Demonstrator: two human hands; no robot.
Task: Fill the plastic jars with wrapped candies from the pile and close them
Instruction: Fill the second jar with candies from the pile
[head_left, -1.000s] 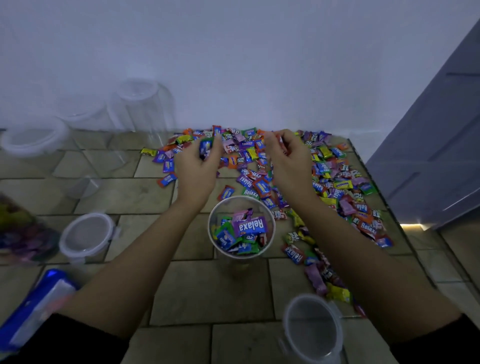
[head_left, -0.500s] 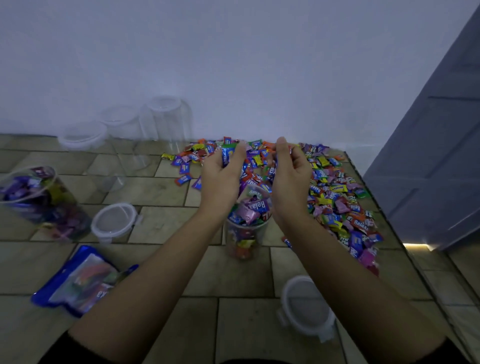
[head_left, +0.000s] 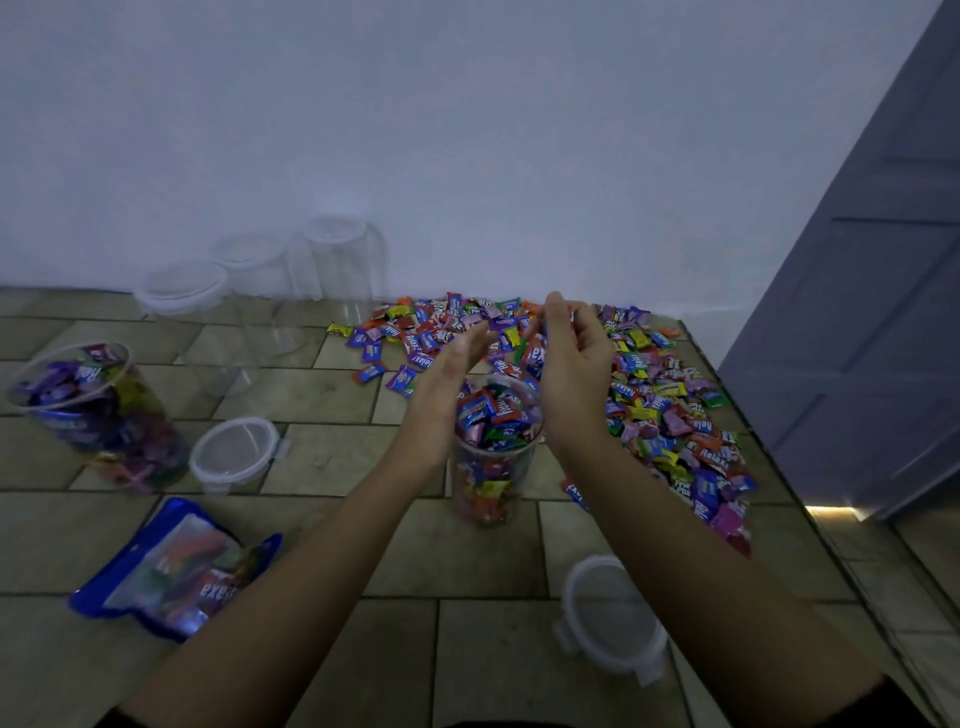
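Observation:
A clear plastic jar (head_left: 493, 467) stands open on the tiled floor, filled with wrapped candies almost to its rim. Both my hands hover just above its mouth, palms facing each other. My left hand (head_left: 457, 364) has straight fingers and holds nothing. My right hand (head_left: 574, 353) has loosely bent fingers, and a red candy (head_left: 535, 358) shows in the gap between the hands. The candy pile (head_left: 654, 400) spreads behind and to the right of the jar. One round lid (head_left: 613, 618) lies near my right forearm.
A second open jar (head_left: 98, 410) full of candies stands at the left, with another lid (head_left: 234, 452) beside it. Three empty lidded jars (head_left: 249, 270) line the wall. A blue candy bag (head_left: 176, 566) lies front left. A grey door (head_left: 857, 322) is at the right.
My hands came back from the pile with a scoop of candies to above the jar and have parted. The jar's candy level has risen.

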